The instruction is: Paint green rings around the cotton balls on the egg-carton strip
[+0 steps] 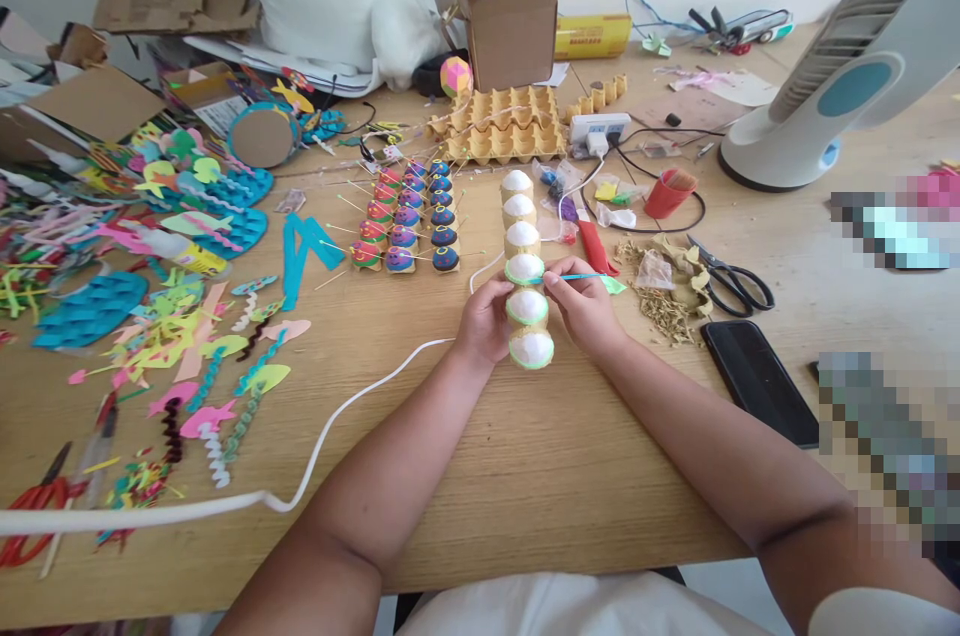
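A strip of egg carton cups point(513, 296) stretches away from me, each cup topped with a white dome point(531, 308). Light green edging rings the nearer domes. My left hand point(486, 321) grips the strip from its left side, near the middle. Pinched in my right hand point(585, 308) is a thin blue stick point(571, 277), its left end against the rim of a dome with green edging. A light green piece point(613, 286) shows just beyond the right hand's knuckles. Left of the strip stand decorated carton rows: red point(367, 254), purple point(401, 258) and dark blue point(445, 258).
Black-handled scissors point(739, 284) and a phone point(757, 381) lie to the right, below a fan point(814, 96). A white cable point(330, 446) crosses the table. Colourful paper and pipe-cleaner pieces point(202, 336) cover the left side. Egg trays point(502, 121) are at the back.
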`<state>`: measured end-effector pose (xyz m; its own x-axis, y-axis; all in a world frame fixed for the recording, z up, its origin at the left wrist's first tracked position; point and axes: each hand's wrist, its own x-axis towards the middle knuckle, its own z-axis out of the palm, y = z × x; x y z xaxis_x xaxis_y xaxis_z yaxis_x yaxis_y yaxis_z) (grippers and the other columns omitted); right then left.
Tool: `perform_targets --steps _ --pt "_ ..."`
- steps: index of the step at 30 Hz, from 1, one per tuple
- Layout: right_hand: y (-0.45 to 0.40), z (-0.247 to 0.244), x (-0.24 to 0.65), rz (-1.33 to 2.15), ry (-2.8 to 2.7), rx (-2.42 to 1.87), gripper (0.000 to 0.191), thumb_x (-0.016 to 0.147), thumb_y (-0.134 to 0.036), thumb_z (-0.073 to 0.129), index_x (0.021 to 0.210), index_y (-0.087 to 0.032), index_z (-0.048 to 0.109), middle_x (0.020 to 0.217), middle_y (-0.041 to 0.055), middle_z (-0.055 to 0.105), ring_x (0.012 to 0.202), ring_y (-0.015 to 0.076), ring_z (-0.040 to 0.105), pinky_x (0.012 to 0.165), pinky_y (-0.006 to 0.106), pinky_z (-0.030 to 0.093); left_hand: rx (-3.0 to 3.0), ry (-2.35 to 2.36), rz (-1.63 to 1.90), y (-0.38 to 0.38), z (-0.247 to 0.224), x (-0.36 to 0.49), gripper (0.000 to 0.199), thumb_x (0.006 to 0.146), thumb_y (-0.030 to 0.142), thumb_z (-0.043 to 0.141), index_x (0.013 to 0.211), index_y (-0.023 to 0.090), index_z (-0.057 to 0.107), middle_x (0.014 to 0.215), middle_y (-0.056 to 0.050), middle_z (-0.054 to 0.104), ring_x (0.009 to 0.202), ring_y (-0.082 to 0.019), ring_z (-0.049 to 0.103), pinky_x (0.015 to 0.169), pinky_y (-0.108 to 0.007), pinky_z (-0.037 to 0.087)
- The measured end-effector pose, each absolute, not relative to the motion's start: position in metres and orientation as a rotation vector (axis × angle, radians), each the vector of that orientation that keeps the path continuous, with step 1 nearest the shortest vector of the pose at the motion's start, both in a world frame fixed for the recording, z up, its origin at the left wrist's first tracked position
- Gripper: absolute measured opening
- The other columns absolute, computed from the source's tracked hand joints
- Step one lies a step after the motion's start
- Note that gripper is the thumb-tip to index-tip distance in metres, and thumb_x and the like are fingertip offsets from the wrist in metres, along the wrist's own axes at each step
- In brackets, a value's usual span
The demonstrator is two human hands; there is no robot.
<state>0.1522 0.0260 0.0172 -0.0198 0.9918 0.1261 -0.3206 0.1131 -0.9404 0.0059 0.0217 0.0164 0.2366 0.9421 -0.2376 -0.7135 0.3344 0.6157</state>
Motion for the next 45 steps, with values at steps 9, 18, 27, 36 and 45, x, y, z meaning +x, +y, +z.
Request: perform_targets --steps 9,18,27,36,45 --pt "0.0257 0.0176 0.1529 1.302 -1.045 -0.811 0.049 0.071 -0.06 0.096 0.079 -0.024 0.064 0.081 -0.0035 0.065 0.075 0.0131 0.054 0.076 0.031 0.044 0.41 0.579 1.186 0.0207 0.0198 0.006 0.021 0.079 0.018 0.062 0.094 0.017 0.077 0.075 -0.002 0.075 0.064 -0.017 0.068 0.075 -0.032 0.06" --pt "0.0259 0.0176 0.1525 1.307 -1.012 -0.838 0.051 0.068 -0.061 0.098 0.079 -0.024 0.064 0.077 -0.0043 0.064 0.074 0.0128 0.053 0.075 0.032 0.041 0.361 0.622 1.172 0.0215 0.0222 0.0058 0.023 0.079 0.015 0.059 0.096 0.016 0.075 0.076 -0.002 0.074 0.06 -0.015 0.065 0.074 -0.031 0.056" --pt "0.0268 0.0175 0.152 1.324 -1.011 -0.811 0.05 0.069 -0.059 0.098 0.077 -0.024 0.064 0.076 -0.0049 0.064 0.071 0.0122 0.051 0.074 0.032 0.04 0.383 0.576 1.169 0.0211 0.0215 0.0058 0.022 0.081 0.016 0.059 0.095 0.015 0.075 0.073 -0.003 0.072 0.06 -0.017 0.065 0.073 -0.032 0.056" --pt "0.0248 0.021 0.1533 1.341 -1.04 -0.788 0.048 0.073 -0.058 0.096 0.076 -0.024 0.062 0.078 -0.0039 0.063 0.072 0.0131 0.05 0.073 0.032 0.041 0.364 0.569 1.165 0.022 0.0211 0.0045 0.02 0.081 0.015 0.057 0.092 0.016 0.074 0.071 -0.002 0.071 0.057 -0.015 0.064 0.072 -0.031 0.058" --pt "0.0261 0.021 0.1539 1.322 -1.06 -0.803 0.048 0.072 -0.059 0.096 0.077 -0.025 0.063 0.078 -0.0038 0.063 0.072 0.0132 0.053 0.073 0.033 0.042 0.391 0.553 1.158 0.0211 0.0203 0.0046 0.022 0.08 0.016 0.058 0.094 0.016 0.075 0.073 -0.005 0.074 0.072 -0.023 0.074 0.075 -0.034 0.06"
